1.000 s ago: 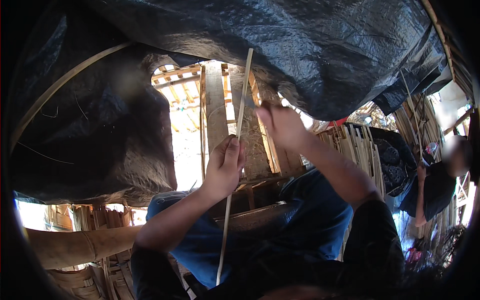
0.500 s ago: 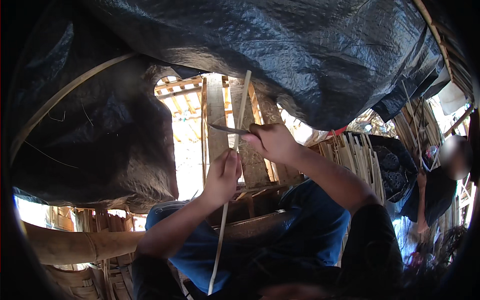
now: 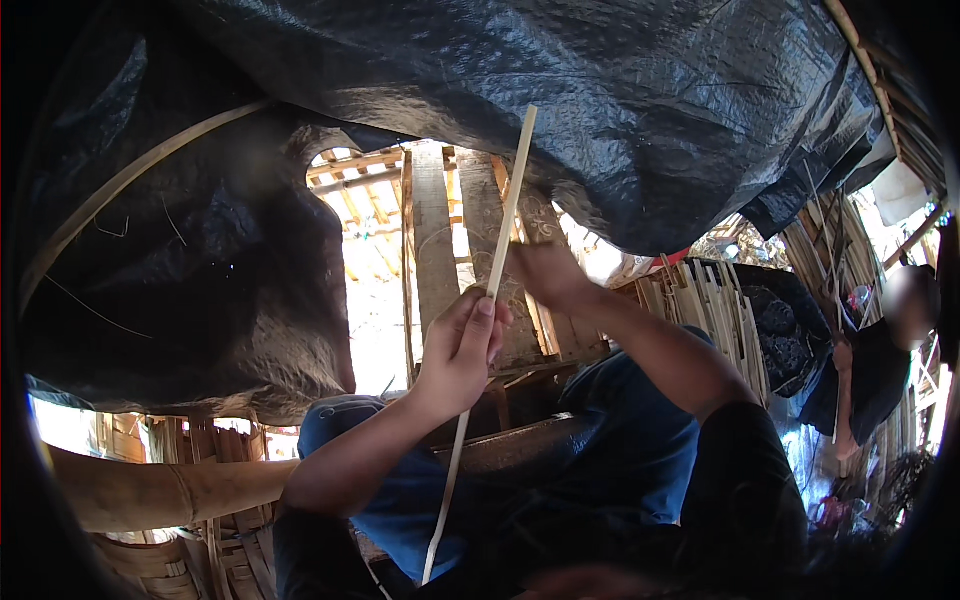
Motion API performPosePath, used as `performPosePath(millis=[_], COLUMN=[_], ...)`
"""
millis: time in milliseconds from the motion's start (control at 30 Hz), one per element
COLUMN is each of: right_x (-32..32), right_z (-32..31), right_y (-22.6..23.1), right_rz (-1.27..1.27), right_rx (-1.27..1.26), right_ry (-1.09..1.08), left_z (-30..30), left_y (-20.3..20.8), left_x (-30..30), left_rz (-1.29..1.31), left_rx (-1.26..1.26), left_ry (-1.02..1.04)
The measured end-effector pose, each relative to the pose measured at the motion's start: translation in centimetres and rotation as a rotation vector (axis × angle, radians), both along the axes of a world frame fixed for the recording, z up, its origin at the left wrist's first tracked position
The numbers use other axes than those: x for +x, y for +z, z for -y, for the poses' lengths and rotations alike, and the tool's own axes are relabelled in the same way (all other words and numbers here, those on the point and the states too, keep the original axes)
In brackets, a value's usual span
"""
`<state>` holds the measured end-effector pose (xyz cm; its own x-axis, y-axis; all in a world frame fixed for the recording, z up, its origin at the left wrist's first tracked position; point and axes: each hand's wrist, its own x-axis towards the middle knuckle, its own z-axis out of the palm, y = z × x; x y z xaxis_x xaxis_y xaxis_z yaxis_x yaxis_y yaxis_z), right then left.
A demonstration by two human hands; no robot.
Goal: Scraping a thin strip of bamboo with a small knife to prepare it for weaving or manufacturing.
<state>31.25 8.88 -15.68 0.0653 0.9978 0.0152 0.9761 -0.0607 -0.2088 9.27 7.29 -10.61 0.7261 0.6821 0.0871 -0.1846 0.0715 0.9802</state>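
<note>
A long, thin, pale bamboo strip [image 3: 516,190] runs upright and slightly tilted, its lower end passing down over my lap. My left hand [image 3: 463,345] is closed around its middle, the thumb lying along the strip. Just beyond and to the right of it is my right hand [image 3: 548,275], curled into a fist and smeared by motion. Half a second ago that fist held a knife; its blade cannot be made out now, lost in the blur or behind the strip.
Dark plastic sheeting [image 3: 620,120] hangs above and at the left. Wooden planks [image 3: 436,230] stand ahead, and a thick bamboo pole [image 3: 180,493] lies at lower left. Several split bamboo slats [image 3: 705,315] stand at right, near another person [image 3: 865,385] in dark clothing.
My left hand and the strip have shifted right and slightly up; the strip's top reaches higher and leans more. My right hand has moved a little, and the knife blade no longer shows.
</note>
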Motion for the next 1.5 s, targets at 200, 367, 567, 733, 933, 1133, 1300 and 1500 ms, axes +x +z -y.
performPosePath(millis=[200,367,567,733,933,1133,1300,1500], right_x=[0.8,-3.5,-3.9,-3.4,-2.5,-1.1,1.2,-0.2], right_z=[2.3,2.4,0.5,1.7,1.1,-0.5,-1.5,-0.3], right_y=[4.5,5.3,5.6,4.4,4.4,6.4,6.7,4.7], right_rz=[-0.605,-0.459,-0.343,-0.258,-0.305,-0.229,-0.231,-0.220], right_rx=[0.497,0.422,0.285,0.392,0.461,0.465,0.395,0.586], right_ry=[-0.019,0.256,0.029,0.335,0.234,0.165,-0.020,0.268], left_z=[-2.0,-2.9,-2.9,-2.1,-2.2,-1.7,-1.2,-1.5], left_y=[0.2,-0.4,0.9,1.0,0.9,0.7,0.5,-0.3], left_x=[-0.8,-1.2,-1.1,-0.8,-1.1,-0.8,-0.6,-1.0], left_rz=[-0.003,0.003,0.011,0.004,0.065,0.046,0.010,0.014], left_rx=[-0.022,-0.111,-0.565,-0.624,-0.643,-0.631,-0.613,-0.619], left_ry=[0.067,0.049,-0.058,-0.067,-0.155,-0.169,-0.167,-0.188])
